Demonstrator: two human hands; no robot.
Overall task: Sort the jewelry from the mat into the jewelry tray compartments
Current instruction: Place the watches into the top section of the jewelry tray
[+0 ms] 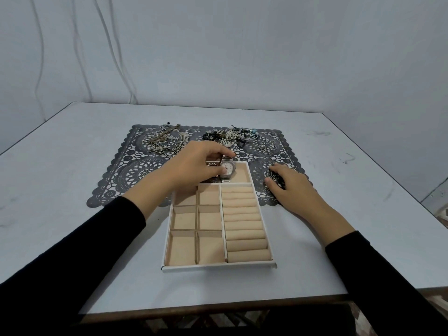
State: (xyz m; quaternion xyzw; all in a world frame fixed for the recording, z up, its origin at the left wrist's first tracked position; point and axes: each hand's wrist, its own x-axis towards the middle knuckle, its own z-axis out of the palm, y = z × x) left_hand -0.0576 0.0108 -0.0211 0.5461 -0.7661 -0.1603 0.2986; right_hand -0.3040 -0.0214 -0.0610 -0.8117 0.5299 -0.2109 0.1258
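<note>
While your left hand (196, 163) pinches the silver metal wristwatch (228, 169) in the far compartment of the white beige-lined tray (218, 267), your right hand (293, 187) holds nothing. It rests loose-fingered on the grey lace mat (135, 170).

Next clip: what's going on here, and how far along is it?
A person is sorting jewelry. The left hand pinches a silver watch at the long far compartment of the jewelry tray. The right hand rests on the lace mat beside the tray, holding nothing. The square compartments and ring rolls look empty. Chains, beads and rings lie on the mat's far side.
</note>
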